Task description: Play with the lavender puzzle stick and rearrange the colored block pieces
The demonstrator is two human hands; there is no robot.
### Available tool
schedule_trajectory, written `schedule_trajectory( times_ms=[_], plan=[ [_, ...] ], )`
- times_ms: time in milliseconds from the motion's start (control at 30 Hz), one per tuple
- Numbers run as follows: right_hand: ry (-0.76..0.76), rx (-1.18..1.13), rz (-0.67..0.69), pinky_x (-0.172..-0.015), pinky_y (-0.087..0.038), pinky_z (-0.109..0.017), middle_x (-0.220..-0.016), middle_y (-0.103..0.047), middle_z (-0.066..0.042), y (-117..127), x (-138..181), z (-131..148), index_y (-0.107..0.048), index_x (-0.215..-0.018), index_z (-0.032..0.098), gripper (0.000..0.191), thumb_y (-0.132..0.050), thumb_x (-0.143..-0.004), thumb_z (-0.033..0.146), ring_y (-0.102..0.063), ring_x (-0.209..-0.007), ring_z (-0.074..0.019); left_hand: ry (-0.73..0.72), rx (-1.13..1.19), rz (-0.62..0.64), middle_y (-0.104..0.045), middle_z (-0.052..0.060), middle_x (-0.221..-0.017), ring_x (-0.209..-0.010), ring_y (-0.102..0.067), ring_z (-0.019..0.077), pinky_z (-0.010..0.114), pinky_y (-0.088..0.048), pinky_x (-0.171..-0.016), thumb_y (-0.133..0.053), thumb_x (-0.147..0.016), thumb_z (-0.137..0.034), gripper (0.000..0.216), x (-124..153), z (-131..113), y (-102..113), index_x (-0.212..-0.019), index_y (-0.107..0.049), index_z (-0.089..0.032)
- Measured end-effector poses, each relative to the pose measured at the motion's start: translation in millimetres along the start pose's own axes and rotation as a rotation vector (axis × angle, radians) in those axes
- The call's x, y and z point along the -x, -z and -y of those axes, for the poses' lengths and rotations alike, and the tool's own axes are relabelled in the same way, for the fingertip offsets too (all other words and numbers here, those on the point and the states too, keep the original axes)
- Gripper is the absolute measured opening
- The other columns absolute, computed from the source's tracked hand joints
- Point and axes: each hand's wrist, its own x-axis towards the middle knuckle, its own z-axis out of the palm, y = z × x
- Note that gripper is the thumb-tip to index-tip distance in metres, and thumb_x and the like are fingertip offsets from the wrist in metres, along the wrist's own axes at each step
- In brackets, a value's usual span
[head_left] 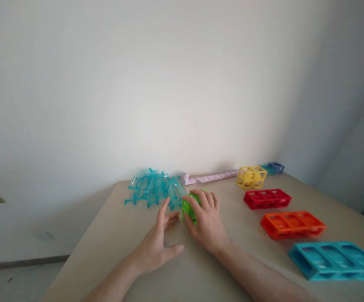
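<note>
A bright green plastic frame block (188, 210) rests on the table, partly hidden under my right hand (205, 216). The fingers of that hand are wrapped over its top and side. Just left of the block is my left hand (158, 243), fingers spread, thumb apart, with nothing in it. Behind my left hand lies a heap of clear teal plastic pieces (156, 188) with curved edges and small knobbed ends.
Down the right side lie a yellow frame block (251, 177), a red one (268, 199), an orange one (293, 225) and a turquoise one (337, 260). A lilac patterned strip (213, 178) runs along the wall, towards a blue block (276, 167) in the far corner.
</note>
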Motion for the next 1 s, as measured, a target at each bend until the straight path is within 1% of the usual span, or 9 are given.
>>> schedule_trajectory(
  times_ms=[200,367,433,500,567,667,733,867,1000],
  plan=[
    [-0.226,0.307,-0.112,-0.108,-0.013,-0.060,-0.132,-0.047,-0.012,-14,-20,-68,-0.048,-0.125,0.022,0.046,-0.048,-0.080,0.013,-0.034,-0.125,-0.0316,-0.045,-0.107,0.021,-0.051,0.016,-0.130,-0.124,-0.047,0.0264,0.047,-0.027,-0.110,-0.068,-0.076,-0.017,0.101,3,2,4,-0.150,0.000,-0.023],
    [-0.280,0.339,-0.157,-0.107,-0.011,-0.063,-0.131,-0.048,-0.013,-16,-33,-100,-0.050,-0.123,0.020,0.044,-0.047,-0.080,0.013,-0.034,-0.126,-0.0326,-0.064,-0.124,0.020,-0.053,0.014,-0.125,-0.120,-0.049,0.0254,0.045,-0.028,-0.109,-0.068,-0.076,-0.018,0.098,2,6,4,-0.150,-0.002,-0.023],
    [-0.301,0.346,-0.179,-0.106,-0.010,-0.065,-0.133,-0.046,-0.015,-15,-35,-102,-0.049,-0.125,0.019,0.044,-0.048,-0.081,0.015,-0.031,-0.129,-0.0348,-0.073,-0.109,0.013,-0.054,0.013,-0.123,-0.118,-0.050,0.0252,0.044,-0.028,-0.108,-0.068,-0.076,-0.018,0.098,2,7,4,-0.150,-0.004,-0.023],
    [-0.300,0.352,-0.218,-0.105,-0.009,-0.067,-0.141,-0.039,-0.017,-13,-35,-97,-0.045,-0.130,0.016,0.049,-0.050,-0.081,0.020,-0.020,-0.135,-0.0387,-0.078,-0.110,0.008,-0.054,0.012,-0.122,-0.117,-0.050,0.0250,0.044,-0.028,-0.108,-0.068,-0.076,-0.019,0.095,1,7,5,-0.150,-0.008,-0.024],
    [-0.216,0.319,-0.236,-0.106,-0.012,-0.065,-0.147,-0.030,-0.017,-12,-33,-88,-0.041,-0.135,0.014,0.054,-0.051,-0.083,0.024,-0.012,-0.138,-0.0390,-0.079,-0.130,0.010,-0.055,0.012,-0.121,-0.116,-0.050,0.0250,0.044,-0.029,-0.108,-0.068,-0.075,-0.019,0.093,1,7,5,-0.149,-0.012,-0.024],
    [0.014,0.154,-0.094,-0.108,-0.024,-0.052,-0.147,-0.034,-0.013,-20,-30,-72,-0.043,-0.133,0.017,0.047,-0.045,-0.086,0.019,-0.025,-0.136,-0.0306,-0.078,-0.166,0.010,-0.055,0.011,-0.120,-0.114,-0.051,0.0251,0.044,-0.030,-0.106,-0.068,-0.075,-0.018,0.089,-1,6,6,-0.148,-0.018,-0.025],
    [0.077,0.078,0.023,-0.106,-0.033,-0.043,-0.142,-0.041,-0.011,-32,-31,-68,-0.045,-0.132,0.017,0.047,-0.040,-0.086,0.012,-0.037,-0.130,-0.0251,-0.079,-0.190,0.002,-0.056,0.010,-0.119,-0.112,-0.051,0.0249,0.044,-0.031,-0.105,-0.067,-0.075,-0.018,0.087,-1,6,6,-0.148,-0.019,-0.025],
    [-0.014,0.086,0.062,-0.101,-0.040,-0.035,-0.138,-0.046,-0.015,-62,-47,-77,-0.041,-0.134,0.011,0.058,-0.036,-0.078,-0.001,-0.047,-0.123,-0.0219,-0.092,-0.233,-0.015,-0.058,0.010,-0.115,-0.108,-0.052,0.0239,0.042,-0.034,-0.103,-0.066,-0.075,-0.018,0.085,-3,5,6,-0.148,-0.021,-0.025],
    [-0.137,0.106,0.074,-0.092,-0.045,-0.035,-0.126,-0.056,-0.018,-82,-66,-92,-0.047,-0.128,0.008,0.052,-0.038,-0.078,-0.002,-0.058,-0.109,-0.0256,-0.082,-0.255,-0.020,-0.059,0.008,-0.112,-0.106,-0.054,0.0227,0.040,-0.035,-0.102,-0.064,-0.077,-0.017,0.081,-4,5,6,-0.146,-0.023,-0.026]
  ],
)
